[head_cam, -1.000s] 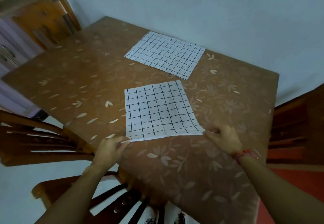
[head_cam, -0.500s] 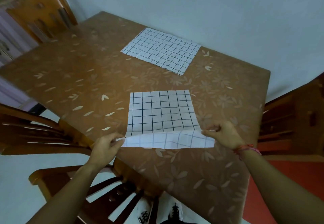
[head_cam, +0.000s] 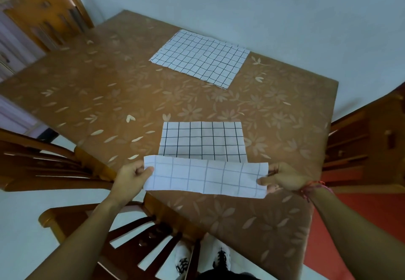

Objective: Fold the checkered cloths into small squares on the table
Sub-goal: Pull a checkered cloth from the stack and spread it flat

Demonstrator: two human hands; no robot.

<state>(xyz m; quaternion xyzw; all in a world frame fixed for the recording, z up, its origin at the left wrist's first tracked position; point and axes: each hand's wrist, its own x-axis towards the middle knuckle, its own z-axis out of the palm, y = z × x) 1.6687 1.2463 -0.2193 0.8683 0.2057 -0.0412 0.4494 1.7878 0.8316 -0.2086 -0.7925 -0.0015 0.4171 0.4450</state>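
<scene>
Near edge of the white black-grid checkered cloth (head_cam: 202,141) is now lifted higher off the brown floral table (head_cam: 109,95), pale underside showing. The left hand (head_cam: 131,175) and right hand (head_cam: 282,177) each pinch a corner (first fold underway). The second checkered cloth (head_cam: 200,58) lies flat and untouched on the far side.

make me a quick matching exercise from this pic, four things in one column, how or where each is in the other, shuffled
1 near cloth
2 far cloth
3 left hand
4 right hand

a lies flat, untouched, on the far side of the table
b pinches a lifted corner; red thread at the wrist
c near edge raised and turned over
d pinches a lifted corner; wrist bare

Pairs: 1-c, 2-a, 3-d, 4-b
</scene>
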